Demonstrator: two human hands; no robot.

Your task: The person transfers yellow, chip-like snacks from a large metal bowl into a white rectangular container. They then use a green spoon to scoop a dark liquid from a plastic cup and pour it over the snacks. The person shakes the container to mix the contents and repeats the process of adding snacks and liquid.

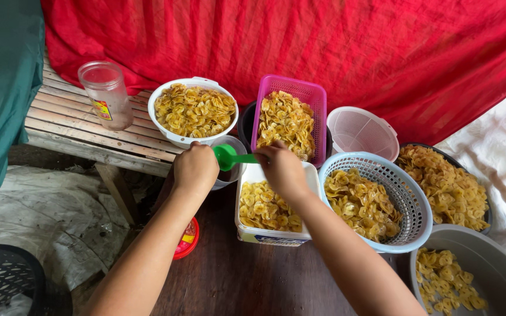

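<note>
Pinching our green spoon (pixel 229 157) in our right hand (pixel 282 169), left hand (pixel 194 169) curled round a clear jar (pixel 232 169) beside it, chips tub (pixel 270 208) just below.

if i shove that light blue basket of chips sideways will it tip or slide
The light blue basket would probably slide rather than tip: it looks wide and low. It is likely light, being slotted plastic filled with thin yellow chips. Heaped near the rim, some chips may spill, and they look brittle.
</note>
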